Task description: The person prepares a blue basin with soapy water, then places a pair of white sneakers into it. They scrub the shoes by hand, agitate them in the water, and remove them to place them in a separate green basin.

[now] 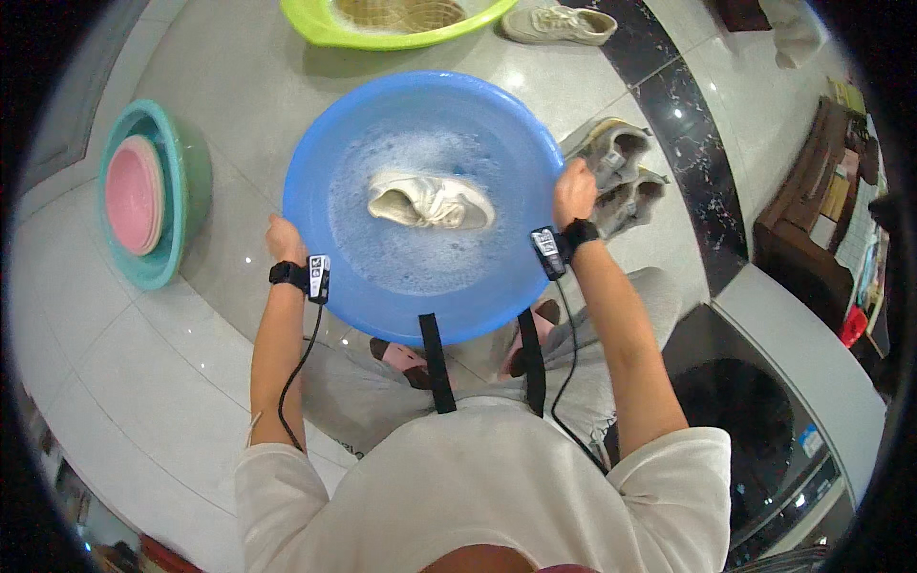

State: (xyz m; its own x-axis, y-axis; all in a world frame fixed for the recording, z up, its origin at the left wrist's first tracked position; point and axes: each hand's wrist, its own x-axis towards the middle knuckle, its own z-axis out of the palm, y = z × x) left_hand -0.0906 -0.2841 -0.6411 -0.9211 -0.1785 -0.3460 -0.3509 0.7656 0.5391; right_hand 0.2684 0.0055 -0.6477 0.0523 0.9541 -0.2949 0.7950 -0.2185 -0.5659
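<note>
A large blue plastic basin [430, 315] is before me, between my two hands, with soapy, foamy water [415, 265] in it. One white lace-up shoe [458, 204] lies in the middle of the foam, its opening towards the left. My left hand [286, 240] grips the basin's left rim, with the fingers partly hidden. On the right, my right hand [575, 192] is closed on the opposite rim. Each wrist wears a black strap with a small cabled device.
A lime-green basin [401, 39] with brownish water stands beyond, with another white shoe [559, 25] beside it. Grey shoes [616, 157] sit right of the blue basin. At left, a teal basin [197, 179] holds pink bowls [132, 197]. A brown box [795, 243] with assorted items stands far right.
</note>
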